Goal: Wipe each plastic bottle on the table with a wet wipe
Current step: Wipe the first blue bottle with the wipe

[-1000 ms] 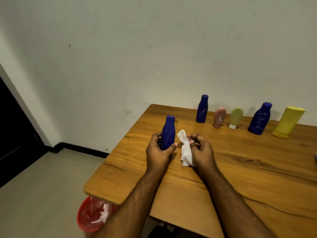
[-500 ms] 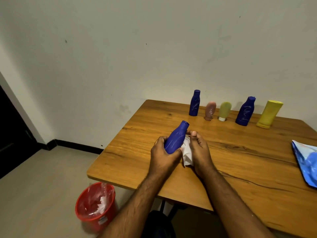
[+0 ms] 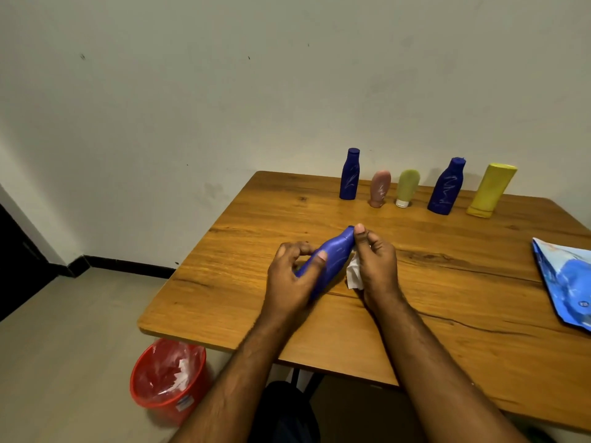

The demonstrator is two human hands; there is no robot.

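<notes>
The left hand (image 3: 292,279) grips a blue bottle (image 3: 329,262) round its lower body, thumb across the front, holding it tilted with the cap end pointing up and away over the middle of the wooden surface (image 3: 415,292); the right hand (image 3: 375,262) holds a white wipe (image 3: 354,274) bunched against the bottle's right side, thumb tip touching the cap end, fingers curled round the cloth; beyond the held bottle, along the far edge of the surface by the wall, stand five more in a row, all closed so their contents cannot be seen: a dark blue bottle (image 3: 350,174) farthest left, then a pink tube (image 3: 380,188) and a green tube (image 3: 407,188) standing on their caps, then a wider blue one (image 3: 447,187), then a yellow bottle (image 3: 491,190) standing on its cap and leaning right; to the right of the held bottle, well apart at the surface's edge, lies a blue and white pack (image 3: 569,279), partly cut off by the frame; on the floor below and left of the held bottle sits a red bin (image 3: 169,377) lined with clear plastic, with crumpled white wipes inside.
</notes>
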